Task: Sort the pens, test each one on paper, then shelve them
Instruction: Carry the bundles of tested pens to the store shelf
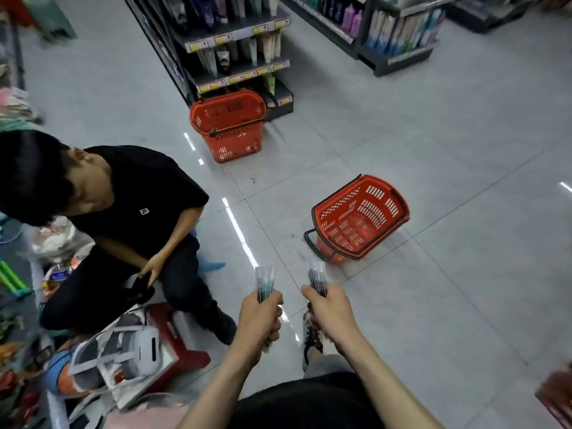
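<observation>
**A:** What is at the left of the frame?

**B:** A seated person point(130, 193) in a black shirt, on a red stool point(188, 351) among loose goods. That plays no part in this step.

**A:** Where are the pens?

**B:** Lower centre. The left hand point(260, 320) is curled tight round one bundle of pens point(265, 283), which stands up out of the fist. Just right of it, the right hand point(329, 311) is fisted round a second bundle of pens point(317, 278). The two bundles are near each other but not touching.

**A:** So it's the sorting step?

**B:** I'd judge so. The left barrels look teal and the right ones darker, though blur makes the colours uncertain.

**A:** How is it done well?

**B:** Hold the bundles apart so the kinds don't mix, and grip low and firm so none slip to the tiles. One hand must be freed before testing. No paper shows in the frame. The tipped red basket point(359, 218), right of centre, could take one bundle. The shelves point(238, 41) are at the top.
</observation>
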A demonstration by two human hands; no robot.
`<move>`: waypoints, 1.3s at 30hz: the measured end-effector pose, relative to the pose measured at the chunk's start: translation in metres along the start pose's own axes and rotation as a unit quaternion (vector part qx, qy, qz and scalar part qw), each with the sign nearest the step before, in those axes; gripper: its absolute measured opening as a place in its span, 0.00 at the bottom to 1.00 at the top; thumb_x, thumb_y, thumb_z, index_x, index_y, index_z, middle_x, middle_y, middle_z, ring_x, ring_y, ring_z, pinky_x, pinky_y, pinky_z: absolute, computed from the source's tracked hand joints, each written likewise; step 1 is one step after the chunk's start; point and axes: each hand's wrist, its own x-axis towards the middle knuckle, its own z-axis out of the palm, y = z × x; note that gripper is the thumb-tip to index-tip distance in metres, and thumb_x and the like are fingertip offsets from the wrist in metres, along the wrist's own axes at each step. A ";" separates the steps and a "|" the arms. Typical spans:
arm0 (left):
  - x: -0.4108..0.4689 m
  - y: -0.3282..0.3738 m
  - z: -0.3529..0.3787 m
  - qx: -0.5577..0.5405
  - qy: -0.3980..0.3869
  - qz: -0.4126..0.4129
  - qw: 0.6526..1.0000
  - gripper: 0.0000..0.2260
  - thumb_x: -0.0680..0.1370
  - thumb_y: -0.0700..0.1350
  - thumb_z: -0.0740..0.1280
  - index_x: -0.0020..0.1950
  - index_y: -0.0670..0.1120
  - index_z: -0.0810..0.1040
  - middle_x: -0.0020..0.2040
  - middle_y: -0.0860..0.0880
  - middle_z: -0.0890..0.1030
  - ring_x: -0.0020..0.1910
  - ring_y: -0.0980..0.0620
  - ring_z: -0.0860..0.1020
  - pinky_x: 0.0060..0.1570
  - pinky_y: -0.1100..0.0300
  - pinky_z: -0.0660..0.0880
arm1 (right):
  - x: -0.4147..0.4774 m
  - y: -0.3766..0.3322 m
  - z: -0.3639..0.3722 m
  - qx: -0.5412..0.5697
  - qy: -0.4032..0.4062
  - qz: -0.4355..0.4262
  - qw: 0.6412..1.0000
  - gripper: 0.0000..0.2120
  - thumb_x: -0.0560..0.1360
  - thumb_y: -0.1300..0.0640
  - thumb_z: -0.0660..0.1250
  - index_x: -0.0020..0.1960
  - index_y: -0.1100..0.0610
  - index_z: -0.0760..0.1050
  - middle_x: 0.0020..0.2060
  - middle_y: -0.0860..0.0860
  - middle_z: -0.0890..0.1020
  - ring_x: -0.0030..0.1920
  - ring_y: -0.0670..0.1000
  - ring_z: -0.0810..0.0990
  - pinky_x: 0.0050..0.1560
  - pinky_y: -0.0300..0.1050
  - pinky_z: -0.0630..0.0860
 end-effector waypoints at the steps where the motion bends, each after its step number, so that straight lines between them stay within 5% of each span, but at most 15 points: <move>1: 0.014 0.016 0.006 0.001 0.007 0.004 1.000 0.07 0.78 0.39 0.62 0.43 0.46 0.67 0.29 0.51 0.65 0.25 0.54 0.61 0.25 0.61 0.59 | 0.020 -0.015 -0.004 -0.005 -0.003 -0.007 1.000 0.13 0.77 0.52 0.68 0.37 0.53 0.69 0.28 0.51 0.71 0.28 0.52 0.70 0.28 0.43 0.67; 14: 0.160 0.185 0.024 -0.070 0.093 0.012 0.993 0.14 0.79 0.37 0.60 0.35 0.49 0.63 0.28 0.50 0.62 0.25 0.53 0.58 0.25 0.61 0.56 | 0.224 -0.159 0.018 -0.071 -0.090 -0.072 0.991 0.15 0.75 0.46 0.66 0.34 0.50 0.66 0.26 0.46 0.68 0.29 0.51 0.67 0.34 0.47 0.65; 39: 0.497 0.495 -0.183 -0.203 0.205 0.008 0.958 0.06 0.79 0.37 0.60 0.43 0.45 0.66 0.32 0.47 0.64 0.27 0.52 0.59 0.28 0.59 0.56 | 0.571 -0.487 0.286 -0.185 -0.219 -0.115 0.951 0.13 0.76 0.49 0.68 0.36 0.52 0.70 0.28 0.49 0.71 0.30 0.50 0.69 0.35 0.46 0.67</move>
